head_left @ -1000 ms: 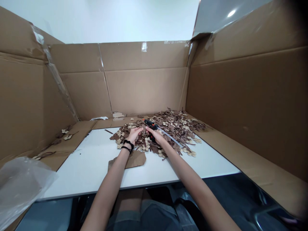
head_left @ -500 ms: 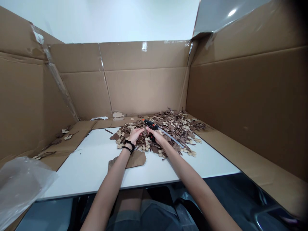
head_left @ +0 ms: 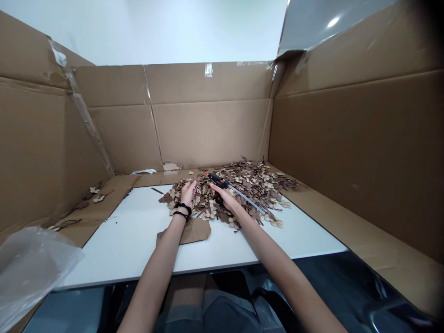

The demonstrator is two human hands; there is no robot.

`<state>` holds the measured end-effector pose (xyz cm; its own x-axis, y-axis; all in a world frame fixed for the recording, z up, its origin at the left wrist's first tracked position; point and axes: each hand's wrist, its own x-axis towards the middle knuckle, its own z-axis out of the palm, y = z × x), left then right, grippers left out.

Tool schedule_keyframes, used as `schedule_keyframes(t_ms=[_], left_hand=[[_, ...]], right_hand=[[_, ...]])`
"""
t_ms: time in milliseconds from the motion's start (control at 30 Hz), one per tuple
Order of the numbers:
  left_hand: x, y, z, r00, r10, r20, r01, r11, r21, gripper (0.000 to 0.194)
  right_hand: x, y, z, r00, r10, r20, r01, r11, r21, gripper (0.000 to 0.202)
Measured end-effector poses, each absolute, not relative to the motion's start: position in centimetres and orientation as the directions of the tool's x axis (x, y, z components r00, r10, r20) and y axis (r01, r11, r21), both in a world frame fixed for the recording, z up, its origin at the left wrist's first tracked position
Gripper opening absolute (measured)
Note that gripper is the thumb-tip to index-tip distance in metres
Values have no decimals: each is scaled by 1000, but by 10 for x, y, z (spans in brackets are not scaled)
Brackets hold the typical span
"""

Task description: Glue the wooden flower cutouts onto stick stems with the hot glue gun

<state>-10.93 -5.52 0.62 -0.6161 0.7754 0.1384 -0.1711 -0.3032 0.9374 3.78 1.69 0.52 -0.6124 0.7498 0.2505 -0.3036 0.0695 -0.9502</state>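
Note:
My right hand (head_left: 224,195) is closed round the handle of a black glue gun (head_left: 219,180) with an orange tip pointing away to the left. A long pale glue stick (head_left: 247,200) sticks out of its back end. To the left, my left hand (head_left: 188,193) has its fingers curled together over the pile; whether something small is pinched in them I cannot make out. Both hands are above a heap of brown and cream flower-shaped pieces and thin brown strips (head_left: 256,178). A torn piece of cardboard (head_left: 197,230) lies under my left wrist.
The white tabletop (head_left: 125,249) is enclosed by tall cardboard walls (head_left: 211,129) at the back and both sides. A clear plastic bag (head_left: 34,268) hangs over the left front corner. A few loose flower pieces (head_left: 99,198) lie on cardboard at the left.
My left hand has drawn back to the left, apart from my right hand, and its fingers have curled in. The right hand and glue gun have hardly moved.

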Motion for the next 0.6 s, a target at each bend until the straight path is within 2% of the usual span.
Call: schedule_keyframes(t_ms=[100,233,267,333,400,467,533,600], left_hand=[[-111,-57,12,-545,826,141,-138,-255,957,40],[-131,-69,20,-368,927,74,75,-50,996,31],[-141,-74,22,-377,924,63,116,-21,993,30],[-166,-88,26,-511,855,87,119,-30,992,28],[-201,-105,34,-726,676,126,31,-152,988,27],[-240,-124,47,-861,504,68,-124,-339,933,31],[-272,-138,63,-872,486,-64,-314,-453,834,53],[-286,-143,77,-830,528,-183,-449,-437,779,74]], right_hand=[[37,19,4,-628,732,263,-321,65,-945,39],[38,20,3,-629,732,262,-326,58,-943,41],[38,20,3,-617,743,259,-334,51,-941,41],[40,20,3,-586,773,242,-344,33,-938,39],[40,20,3,-562,796,222,-346,17,-938,38],[39,20,3,-555,803,215,-348,11,-938,36],[38,21,2,-551,808,210,-344,10,-939,34],[37,21,1,-552,808,205,-326,17,-945,35]])
